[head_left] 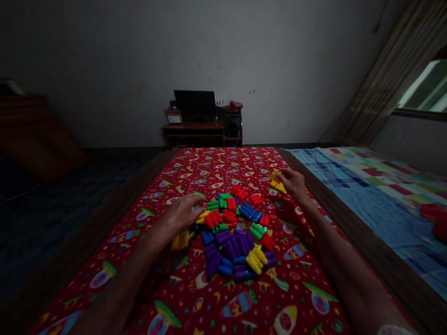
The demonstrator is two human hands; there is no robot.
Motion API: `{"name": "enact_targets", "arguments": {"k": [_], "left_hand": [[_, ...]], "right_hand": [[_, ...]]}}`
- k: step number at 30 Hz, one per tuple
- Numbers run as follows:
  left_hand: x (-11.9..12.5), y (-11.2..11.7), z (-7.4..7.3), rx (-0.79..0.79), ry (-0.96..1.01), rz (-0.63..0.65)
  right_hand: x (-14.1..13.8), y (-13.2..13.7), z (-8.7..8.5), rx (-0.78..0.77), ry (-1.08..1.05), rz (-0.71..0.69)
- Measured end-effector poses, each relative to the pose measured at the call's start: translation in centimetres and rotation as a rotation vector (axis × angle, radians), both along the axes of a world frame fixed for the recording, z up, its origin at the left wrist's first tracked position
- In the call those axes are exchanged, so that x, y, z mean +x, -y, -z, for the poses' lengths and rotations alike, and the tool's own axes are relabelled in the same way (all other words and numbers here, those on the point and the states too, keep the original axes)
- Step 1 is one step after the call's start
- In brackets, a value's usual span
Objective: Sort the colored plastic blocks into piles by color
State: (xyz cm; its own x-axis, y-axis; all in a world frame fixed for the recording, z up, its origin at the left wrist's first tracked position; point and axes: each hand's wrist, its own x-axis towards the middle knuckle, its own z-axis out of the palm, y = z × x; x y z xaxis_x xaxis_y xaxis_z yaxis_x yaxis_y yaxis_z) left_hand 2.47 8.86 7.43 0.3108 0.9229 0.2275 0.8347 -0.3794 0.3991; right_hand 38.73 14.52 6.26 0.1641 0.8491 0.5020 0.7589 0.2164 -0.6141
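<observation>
Several plastic building blocks in purple, blue, red, green and yellow lie in a loose pile (237,246) on a red patterned cloth. My left hand (179,214) reaches over the pile's left side, thumb and fingers apart, close to a yellow block (203,217). Whether it touches that block I cannot tell. Another yellow block (180,240) lies below this hand, partly hidden. Off to the right of the pile, my right hand (295,183) pinches a yellow block (278,182), made of more than one joined part or piece. A yellow block (256,259) rests on the purple ones in front.
The red cloth (223,165) covers a long table with dark wooden edges (139,179). To the right is a bed with a blue and checked sheet (352,186). A desk (193,126) with a monitor (195,106) stands against the far wall.
</observation>
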Motion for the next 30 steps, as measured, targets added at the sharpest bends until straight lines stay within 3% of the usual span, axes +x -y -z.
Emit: {"name": "enact_targets", "arguments": {"k": [2,5,8,11,14,18,20,22,25,27,30], "left_hand": [[-0.8,-0.3,0.5,-0.122,-0.042,0.027],[-0.9,-0.5,1.3,-0.293,-0.052,0.127],[-0.7,-0.6,1.7,-0.318,-0.048,0.14],[-1.0,-0.9,1.3,-0.236,-0.043,0.043],[-1.7,-1.1,0.3,-0.176,-0.014,-0.037],[-1.1,-0.7,-1.2,-0.077,0.18,-0.12],[0.0,-0.1,-1.6,-0.075,0.346,-0.106],[1.5,0.7,-1.7,-0.11,0.482,-0.048],[3.8,2.0,-1.3,-0.105,0.531,0.007],[4.8,2.7,-1.2,-0.093,0.496,0.057],[4.5,2.8,-1.3,-0.079,0.391,0.128]], "right_hand": [[2.6,-0.9,0.8,0.035,0.02,0.169],[4.8,-1.3,2.4,0.05,0.097,0.288],[5.4,-1.3,4.0,-0.006,0.215,0.248],[5.4,-1.3,4.8,-0.121,0.304,0.113],[5.3,-1.3,4.1,-0.134,0.289,0.083],[3.2,-1.0,1.2,-0.011,0.091,0.17],[0.5,-0.2,-0.4,0.002,-0.043,0.01],[-2.9,1.5,-1.6,-0.05,-0.176,-0.327],[-8.0,4.9,-2.2,-0.194,-0.222,-0.82],[-10.1,6.7,-2.1,-0.248,-0.168,-0.941],[-10.2,7.0,-2.0,-0.229,-0.038,-0.847]]}}
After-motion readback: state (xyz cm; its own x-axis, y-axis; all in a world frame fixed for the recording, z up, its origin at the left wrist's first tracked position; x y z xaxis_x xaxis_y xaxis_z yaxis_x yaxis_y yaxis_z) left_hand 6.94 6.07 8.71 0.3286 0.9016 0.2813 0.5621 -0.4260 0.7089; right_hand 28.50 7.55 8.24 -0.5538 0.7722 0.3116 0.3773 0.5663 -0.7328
